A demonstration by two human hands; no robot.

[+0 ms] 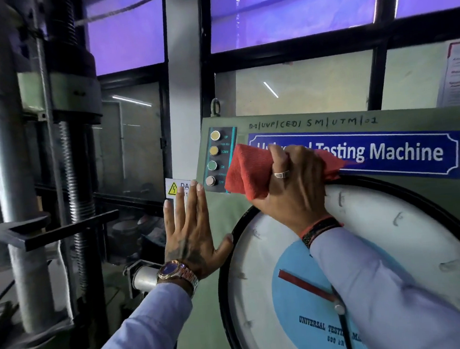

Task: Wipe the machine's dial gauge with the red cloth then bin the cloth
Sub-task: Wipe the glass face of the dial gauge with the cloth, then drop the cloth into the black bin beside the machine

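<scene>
A large round dial gauge (394,244) with a white face, light blue centre, red pointer and black rim fills the lower right of the green machine panel. My right hand (293,186) grips a bunched red cloth (247,170) and presses it against the panel at the gauge's top rim, partly over the blue "Universal Testing Machine" nameplate (403,152). My left hand (192,232) lies flat with fingers spread on the green panel left of the gauge, its thumb touching the black rim. No bin is in view.
A strip of four round push buttons (214,159) sits at the panel's upper left. A yellow danger sticker (173,188) is behind my left fingers. The machine's loading frame with steel columns and threaded screws (77,172) stands to the left. Windows rise behind.
</scene>
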